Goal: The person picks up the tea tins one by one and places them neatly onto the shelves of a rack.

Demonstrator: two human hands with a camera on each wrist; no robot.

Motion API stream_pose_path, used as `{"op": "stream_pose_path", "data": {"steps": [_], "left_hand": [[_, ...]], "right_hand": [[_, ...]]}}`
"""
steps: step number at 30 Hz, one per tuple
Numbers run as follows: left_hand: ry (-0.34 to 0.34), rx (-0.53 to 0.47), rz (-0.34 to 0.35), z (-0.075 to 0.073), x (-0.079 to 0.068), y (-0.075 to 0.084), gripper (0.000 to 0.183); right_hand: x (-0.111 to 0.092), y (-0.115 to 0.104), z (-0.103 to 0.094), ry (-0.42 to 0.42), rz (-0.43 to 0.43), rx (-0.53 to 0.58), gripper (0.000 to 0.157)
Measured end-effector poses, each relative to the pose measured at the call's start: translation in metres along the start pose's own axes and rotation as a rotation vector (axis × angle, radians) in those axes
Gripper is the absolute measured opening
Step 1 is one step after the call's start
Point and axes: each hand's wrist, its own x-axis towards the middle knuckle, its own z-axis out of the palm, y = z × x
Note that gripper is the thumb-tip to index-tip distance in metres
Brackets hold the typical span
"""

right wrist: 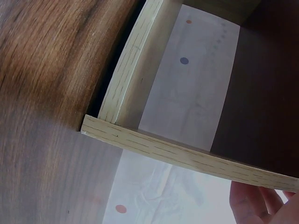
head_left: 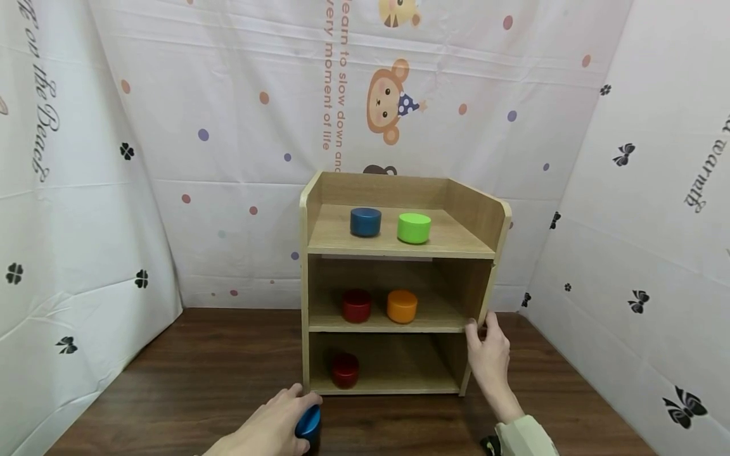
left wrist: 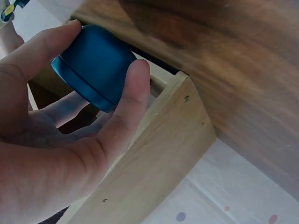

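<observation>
My left hand [head_left: 270, 423] holds a round blue lidded tin [head_left: 308, 423] in front of the shelf's lower left corner. Up close in the left wrist view, thumb and fingers pinch the blue tin [left wrist: 97, 60] by its sides. My right hand [head_left: 492, 364] grips the front edge of the wooden shelf's right side panel [head_left: 489, 278], near the middle board. In the right wrist view, its fingers [right wrist: 247, 198] lie along the outside of that panel; the thumb is out of sight there. A dark red tin [head_left: 345, 370] stands at the left of the bottom compartment.
The three-level wooden shelf [head_left: 399, 253] stands on a dark brown wooden table [head_left: 239, 354]. On top are a blue tin [head_left: 365, 223] and a green tin [head_left: 414, 228]. The middle level holds a red tin [head_left: 356, 306] and an orange tin [head_left: 402, 307]. Printed white cloth [head_left: 228, 158] hangs behind.
</observation>
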Motion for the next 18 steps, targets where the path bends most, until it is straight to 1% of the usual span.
{"op": "stream_pose_path", "data": {"steps": [3, 5, 10, 13, 18], "left_hand": [[0.050, 0.029, 0.027, -0.001, 0.002, 0.004, 0.053], [0.070, 0.047, 0.038, -0.001, 0.004, 0.006, 0.052], [0.071, 0.061, 0.057, -0.002, 0.010, 0.012, 0.052], [0.086, 0.067, 0.070, -0.003, 0.013, 0.015, 0.054], [0.099, 0.071, 0.062, -0.004, 0.017, 0.021, 0.053]], "right_hand": [[0.000, 0.000, 0.000, 0.000, 0.002, 0.002, 0.009], [0.000, 0.000, 0.000, 0.002, 0.003, 0.002, 0.009], [0.000, 0.001, 0.000, 0.005, 0.003, 0.000, 0.008], [0.000, 0.001, 0.000, -0.005, 0.004, 0.000, 0.009], [0.000, 0.000, 0.000, -0.007, 0.001, -0.001, 0.010]]}}
